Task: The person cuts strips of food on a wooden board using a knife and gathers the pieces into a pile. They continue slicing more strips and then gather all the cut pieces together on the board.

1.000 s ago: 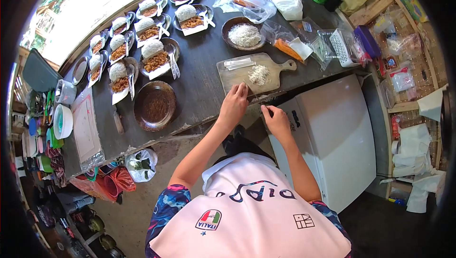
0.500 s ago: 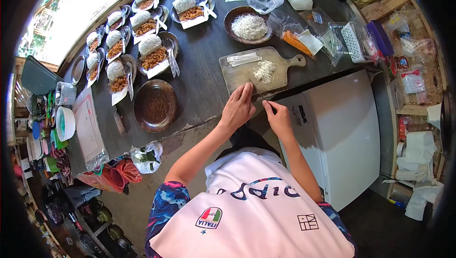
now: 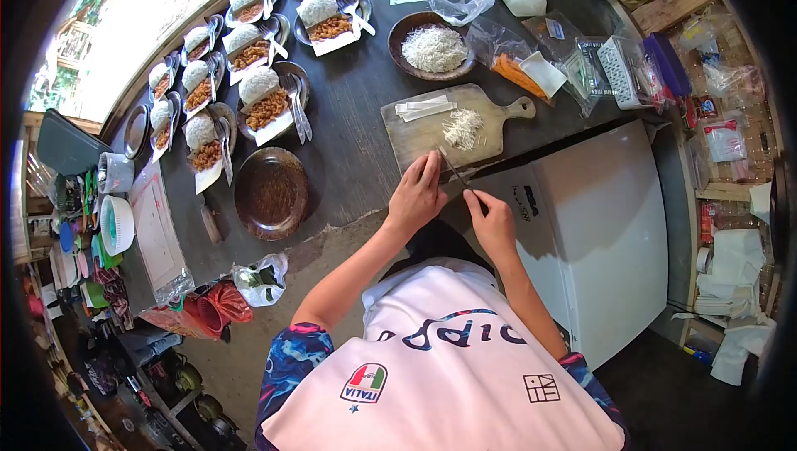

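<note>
Since 0.5 s ago: my right hand w/ knife edged back, fingers clamped; left hand fingers flat, holding nothing, by board.

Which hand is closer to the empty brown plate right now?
Left. The left hand rests at the cutting board's near edge, a short way right of the empty plate. The right hand, holding the knife, sits farther right, past the left hand.

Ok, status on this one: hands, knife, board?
Right hand gripping knife, blade tip over cutting board. Left hand at board's near edge. Shredded pile and white strips on board.
</note>
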Motion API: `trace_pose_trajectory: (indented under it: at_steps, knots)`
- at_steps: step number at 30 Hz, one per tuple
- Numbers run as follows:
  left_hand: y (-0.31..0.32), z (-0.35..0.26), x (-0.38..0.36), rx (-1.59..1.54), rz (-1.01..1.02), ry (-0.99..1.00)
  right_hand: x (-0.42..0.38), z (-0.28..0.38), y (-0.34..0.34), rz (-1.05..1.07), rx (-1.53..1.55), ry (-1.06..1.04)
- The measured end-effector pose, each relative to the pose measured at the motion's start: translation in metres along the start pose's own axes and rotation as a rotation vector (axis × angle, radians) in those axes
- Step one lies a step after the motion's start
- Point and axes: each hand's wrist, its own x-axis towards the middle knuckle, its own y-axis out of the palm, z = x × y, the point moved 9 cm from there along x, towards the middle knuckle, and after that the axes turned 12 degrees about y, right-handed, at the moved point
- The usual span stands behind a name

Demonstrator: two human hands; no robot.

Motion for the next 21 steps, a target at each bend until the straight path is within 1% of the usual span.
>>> trace_pose_trajectory:
  at_steps: [4,7,11,16,19,21]
  knots:
    - [-0.005,-0.003,0.001,0.011,-0.02,0.003,0.002,-0.01,0.002,-0.023,-0.011,-0.004]
    - [-0.006,-0.001,0.001,0.0,-0.014,0.002,0.01,0.003,0.008,-0.019,0.008,-0.028]
    - [-0.006,0.0,0.0,0.005,-0.044,0.01,-0.002,-0.004,0.003,-0.053,-0.003,-0.013]
    - [-0.007,0.0,0.0,-0.028,-0.063,0.011,-0.005,0.008,0.002,-0.067,0.004,-0.035]
    - [-0.008,-0.001,-0.001,-0.006,-0.077,0.015,-0.011,-0.003,-0.003,-0.088,-0.046,0.035]
    - [-0.007,-0.001,-0.001,-0.035,-0.078,0.014,-0.002,0.004,0.0,-0.084,-0.049,0.017]
